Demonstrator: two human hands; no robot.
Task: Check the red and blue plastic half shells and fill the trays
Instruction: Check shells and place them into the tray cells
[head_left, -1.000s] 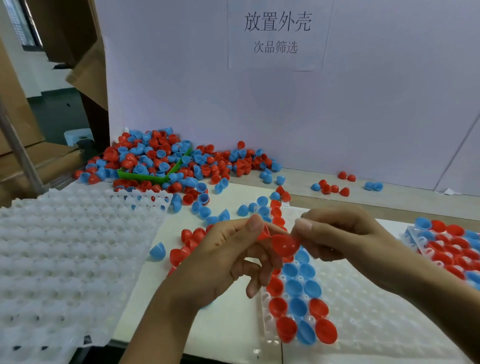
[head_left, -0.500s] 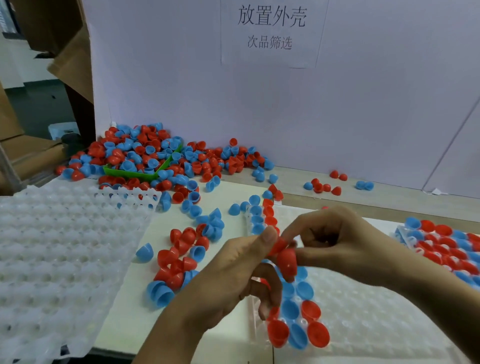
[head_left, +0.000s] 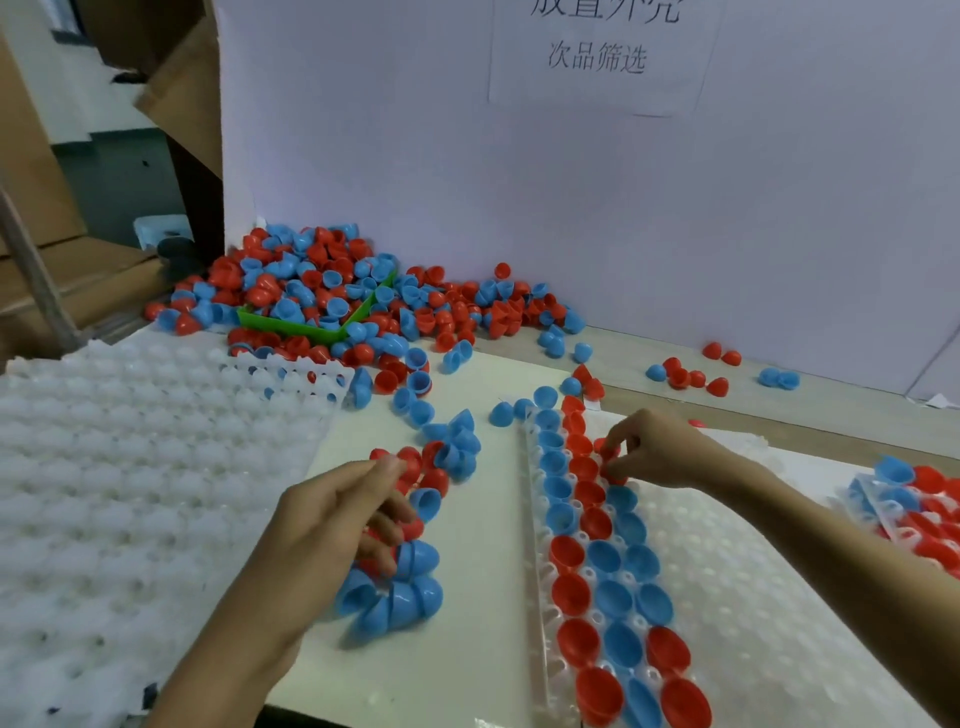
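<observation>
Centre tray on the white worktop, long axis running from near edge away toward the back wall; three columns along its left side filled with red and blue half shells, hollow sides up. Right hand over the far end of those columns, wrist raised, fingers curled downward, grip pinching a red half shell at the tray's third column; open side of that shell not discernible. Left hand left of the tray, palm turned inward, fingers bent over a loose cluster of shells on the worktop, fingertips pinching a small red shell. Further left of the tray, an unfilled white tray, tilted and overlapping the worktop edge. Behind the tray, against the wall, a heap of mixed shells around a green bin. Right of the tray, another tray partly filled, cut off by the frame edge.
</observation>
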